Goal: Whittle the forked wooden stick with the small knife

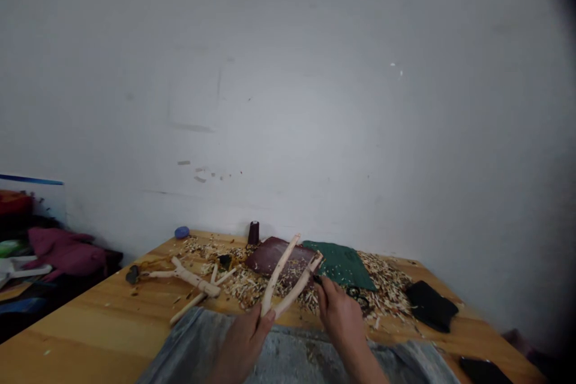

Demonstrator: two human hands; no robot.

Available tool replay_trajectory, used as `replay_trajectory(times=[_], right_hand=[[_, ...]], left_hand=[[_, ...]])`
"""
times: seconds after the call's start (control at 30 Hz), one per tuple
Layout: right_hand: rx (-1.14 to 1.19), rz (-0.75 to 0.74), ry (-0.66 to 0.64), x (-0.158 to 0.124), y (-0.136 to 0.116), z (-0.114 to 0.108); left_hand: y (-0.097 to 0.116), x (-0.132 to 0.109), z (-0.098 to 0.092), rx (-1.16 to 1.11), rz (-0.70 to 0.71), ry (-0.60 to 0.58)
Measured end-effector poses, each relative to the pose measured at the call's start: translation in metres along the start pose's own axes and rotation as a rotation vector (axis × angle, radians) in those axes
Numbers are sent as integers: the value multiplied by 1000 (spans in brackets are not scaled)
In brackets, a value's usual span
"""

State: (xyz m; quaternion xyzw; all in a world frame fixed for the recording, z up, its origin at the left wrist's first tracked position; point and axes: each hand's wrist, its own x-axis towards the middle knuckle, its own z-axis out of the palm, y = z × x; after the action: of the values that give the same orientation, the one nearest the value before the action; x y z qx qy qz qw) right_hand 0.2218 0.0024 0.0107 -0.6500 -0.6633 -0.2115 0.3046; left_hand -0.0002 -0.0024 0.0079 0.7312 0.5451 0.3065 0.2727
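Note:
My left hand (249, 333) is closed round the base of a peeled, pale forked stick (294, 293), whose two prongs point up and away from me. My right hand (339, 311) is wrapped round a small dark knife-like tool (317, 279), held against the right prong; its blade does not show clearly. Bark-coloured marks remain near the tip of that prong. Left of my hands lies another peeled, branched stick (193, 279) with thinner pale sticks by it. Grey cloth (297, 351) covers my lap under both forearms.
Wood shavings (382, 279) litter the wooden table (90, 336). A maroon sheet (265, 257) and a green sheet (342, 264) lie behind my hands, near a thread spool (254, 233). Scissors (357, 297), a black pouch (432, 306) and a phone-like slab (483, 370) are to the right.

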Motion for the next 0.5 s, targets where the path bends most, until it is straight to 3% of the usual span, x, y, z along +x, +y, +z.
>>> replay_trajectory(times=[0.13, 0.37, 0.5], right_hand=[[-51, 43, 58, 3, 11, -1], [101, -145, -58, -7, -25, -2], [72, -108, -6, -2, -12, -5]], left_hand=[[-6, 3, 5, -45, 50, -15], [-14, 7, 3, -294, -32, -77], [-13, 8, 2, -299, -74, -66]])
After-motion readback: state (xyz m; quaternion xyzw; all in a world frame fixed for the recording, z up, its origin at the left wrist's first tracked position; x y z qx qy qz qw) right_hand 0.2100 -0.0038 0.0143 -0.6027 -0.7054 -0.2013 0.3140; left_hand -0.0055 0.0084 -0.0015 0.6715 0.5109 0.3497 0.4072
